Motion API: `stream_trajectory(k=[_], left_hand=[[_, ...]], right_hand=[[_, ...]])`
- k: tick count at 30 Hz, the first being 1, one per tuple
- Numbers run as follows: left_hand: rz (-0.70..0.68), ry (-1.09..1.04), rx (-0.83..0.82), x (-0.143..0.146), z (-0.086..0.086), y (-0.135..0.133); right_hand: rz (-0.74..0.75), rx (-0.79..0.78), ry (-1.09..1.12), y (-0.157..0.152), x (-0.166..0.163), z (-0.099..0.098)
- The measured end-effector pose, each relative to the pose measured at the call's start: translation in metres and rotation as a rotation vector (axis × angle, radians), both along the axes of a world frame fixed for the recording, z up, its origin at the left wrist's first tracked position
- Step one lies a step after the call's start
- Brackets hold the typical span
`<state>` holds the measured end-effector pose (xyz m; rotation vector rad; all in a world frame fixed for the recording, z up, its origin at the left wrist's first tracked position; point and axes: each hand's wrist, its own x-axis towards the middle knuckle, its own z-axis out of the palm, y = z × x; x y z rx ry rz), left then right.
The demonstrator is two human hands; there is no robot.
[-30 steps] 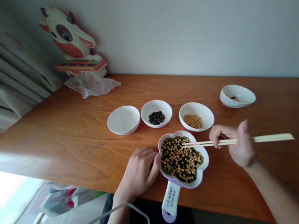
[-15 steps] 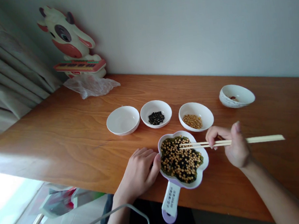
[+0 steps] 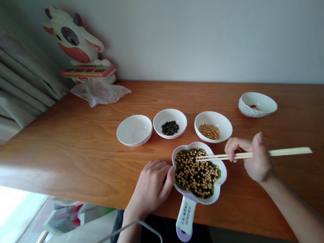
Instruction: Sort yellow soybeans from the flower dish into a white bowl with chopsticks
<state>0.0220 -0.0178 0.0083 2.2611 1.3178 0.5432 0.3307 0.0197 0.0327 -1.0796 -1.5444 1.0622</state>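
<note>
A flower-shaped white and purple dish (image 3: pixel 222 173) with a labelled handle holds a mix of yellow, black and green beans. My left hand (image 3: pixel 153 183) rests palm down on the table at its left, fingers laid out and thumb tip touching the rim. My right hand (image 3: pixel 255 158) is closed on a pair of pale chopsticks (image 3: pixel 289 151), whose tips reach in among the beans. Those tips sit close together; whether a bean is between them I cannot make out. Behind the dish stand a white bowl of yellow beans (image 3: pixel 209 132) and a white bowl of black beans (image 3: pixel 170 128).
An empty white bowl (image 3: pixel 134 130) stands at the left of the row. Farther right is a patterned bowl (image 3: pixel 257 104) with a few small bits inside. A cow toy keyboard (image 3: pixel 88 69) and a clear plastic bag (image 3: pixel 102 93) occupy the back left. A grey cable (image 3: pixel 126 227) crosses my left forearm.
The chopsticks' tips have drawn closer together and the chopsticks have shifted slightly right. My left hand stays at the dish. The whole view has moved a touch.
</note>
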Motion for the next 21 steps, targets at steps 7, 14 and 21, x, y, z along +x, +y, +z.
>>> stream_trajectory(k=[7,14,21], left_hand=[[0.001,-0.004,0.005,0.0,0.001,0.0],[0.003,-0.002,0.01,0.0,0.002,-0.001],[-0.002,0.003,0.002,-0.001,0.002,-0.001]], right_hand=[[-0.054,0.07,0.053,0.001,0.005,0.005],[-0.348,0.364,0.252,0.003,0.019,0.011],[-0.372,0.38,0.233,0.007,0.026,0.013]])
